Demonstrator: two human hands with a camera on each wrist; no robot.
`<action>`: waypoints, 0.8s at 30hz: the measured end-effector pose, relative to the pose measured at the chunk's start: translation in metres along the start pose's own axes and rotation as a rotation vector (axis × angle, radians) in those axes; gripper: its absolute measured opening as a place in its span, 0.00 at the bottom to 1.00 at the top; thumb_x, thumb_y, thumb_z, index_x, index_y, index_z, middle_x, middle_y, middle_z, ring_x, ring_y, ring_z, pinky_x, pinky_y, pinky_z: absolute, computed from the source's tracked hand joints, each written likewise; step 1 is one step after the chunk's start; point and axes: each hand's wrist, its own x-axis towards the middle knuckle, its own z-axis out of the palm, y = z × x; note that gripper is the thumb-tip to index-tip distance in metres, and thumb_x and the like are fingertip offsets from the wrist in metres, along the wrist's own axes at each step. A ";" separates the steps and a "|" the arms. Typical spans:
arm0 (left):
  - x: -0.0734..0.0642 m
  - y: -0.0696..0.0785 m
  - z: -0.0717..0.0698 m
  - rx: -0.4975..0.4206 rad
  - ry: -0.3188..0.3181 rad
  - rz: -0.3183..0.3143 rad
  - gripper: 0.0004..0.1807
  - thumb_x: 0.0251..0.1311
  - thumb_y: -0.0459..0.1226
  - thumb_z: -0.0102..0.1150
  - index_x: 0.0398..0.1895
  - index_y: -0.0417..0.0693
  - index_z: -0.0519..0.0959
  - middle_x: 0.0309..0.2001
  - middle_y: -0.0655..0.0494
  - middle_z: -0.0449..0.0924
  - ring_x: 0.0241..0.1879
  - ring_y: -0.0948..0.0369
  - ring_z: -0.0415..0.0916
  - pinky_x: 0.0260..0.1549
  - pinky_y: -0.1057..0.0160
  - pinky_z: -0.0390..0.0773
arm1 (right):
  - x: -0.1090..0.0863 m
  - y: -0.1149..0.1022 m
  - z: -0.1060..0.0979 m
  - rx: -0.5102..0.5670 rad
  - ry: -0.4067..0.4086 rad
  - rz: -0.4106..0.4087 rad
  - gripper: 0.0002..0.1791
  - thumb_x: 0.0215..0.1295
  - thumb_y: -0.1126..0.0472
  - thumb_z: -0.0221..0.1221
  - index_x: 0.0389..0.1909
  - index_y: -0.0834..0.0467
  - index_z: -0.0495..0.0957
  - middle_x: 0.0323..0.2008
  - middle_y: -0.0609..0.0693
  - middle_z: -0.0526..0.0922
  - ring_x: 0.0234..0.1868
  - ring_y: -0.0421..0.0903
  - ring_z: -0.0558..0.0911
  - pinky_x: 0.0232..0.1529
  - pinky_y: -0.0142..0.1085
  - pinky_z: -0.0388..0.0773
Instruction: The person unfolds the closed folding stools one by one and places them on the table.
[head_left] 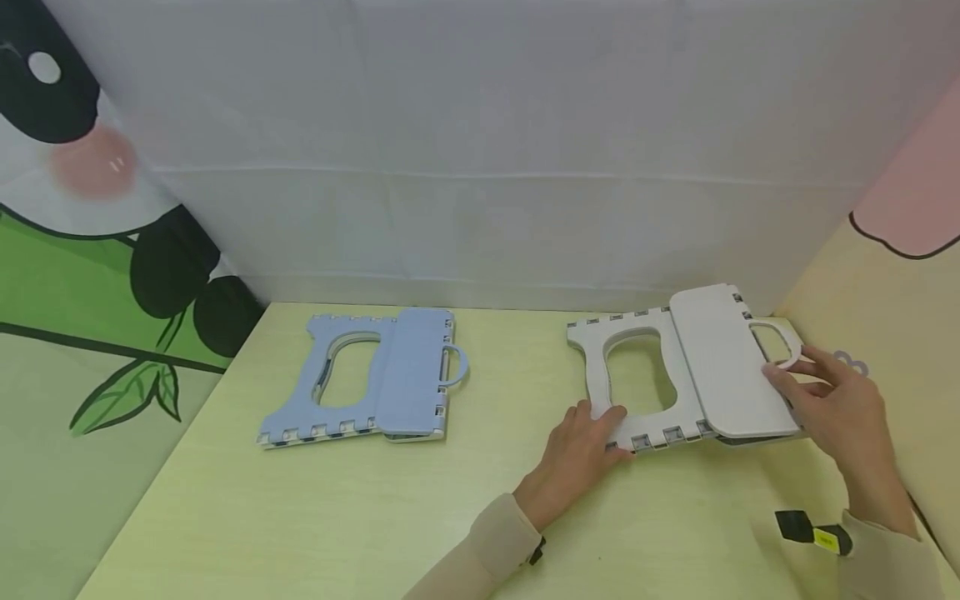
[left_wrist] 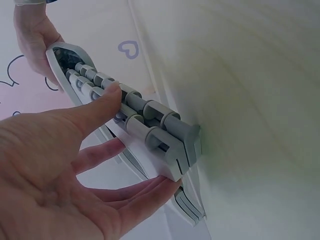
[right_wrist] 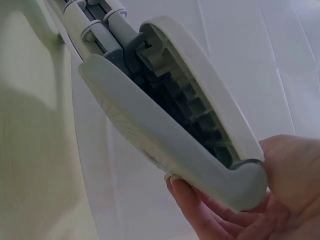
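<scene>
White folding step stool (head_left: 682, 367) folded, tabletop (head_left: 315, 517) 2 o'clock. Left hand (head_left: 576, 450) pinches leg panel (head_left: 597, 371) at its 7; right hand (head_left: 843, 408) grips seat (head_left: 735, 367) edge near carry handle (head_left: 789, 335) at 3. Probably light, stiff, slick plastic; hinges may flex. Best hold: handle plus leg edge.

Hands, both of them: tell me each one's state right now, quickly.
Left hand: closed, gripping the white folding stool by its near edge.
Right hand: closed, holding the same stool at its handle end.

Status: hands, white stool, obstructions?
Left hand grips white stool; right hand holds its seat end. Stool folded. Blue stool off to the left; nothing visibly in the way.
</scene>
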 end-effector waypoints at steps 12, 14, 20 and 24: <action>-0.008 -0.006 -0.002 -0.034 0.010 0.057 0.28 0.61 0.52 0.69 0.61 0.53 0.76 0.37 0.53 0.74 0.31 0.63 0.65 0.23 0.74 0.63 | -0.009 -0.016 -0.005 0.136 0.040 -0.014 0.42 0.71 0.47 0.64 0.78 0.60 0.60 0.48 0.34 0.76 0.34 0.16 0.73 0.26 0.22 0.78; -0.009 -0.007 -0.002 -0.039 0.020 0.072 0.28 0.61 0.51 0.69 0.62 0.53 0.76 0.38 0.52 0.74 0.31 0.64 0.65 0.24 0.74 0.63 | -0.011 -0.018 -0.008 0.177 0.035 -0.020 0.42 0.71 0.49 0.65 0.78 0.59 0.61 0.46 0.29 0.75 0.34 0.16 0.75 0.26 0.22 0.79; -0.013 -0.009 -0.002 -0.055 0.062 0.122 0.28 0.62 0.51 0.69 0.61 0.52 0.76 0.37 0.54 0.74 0.31 0.65 0.64 0.25 0.75 0.62 | -0.015 -0.023 -0.013 0.295 0.030 -0.019 0.38 0.70 0.53 0.67 0.78 0.50 0.65 0.44 0.23 0.75 0.36 0.19 0.78 0.27 0.22 0.79; -0.014 -0.009 -0.003 -0.066 0.073 0.141 0.28 0.62 0.50 0.69 0.62 0.51 0.75 0.38 0.55 0.75 0.31 0.65 0.63 0.27 0.76 0.61 | -0.017 -0.025 -0.015 0.361 0.031 -0.046 0.36 0.70 0.57 0.67 0.77 0.50 0.67 0.46 0.25 0.78 0.39 0.22 0.80 0.28 0.21 0.79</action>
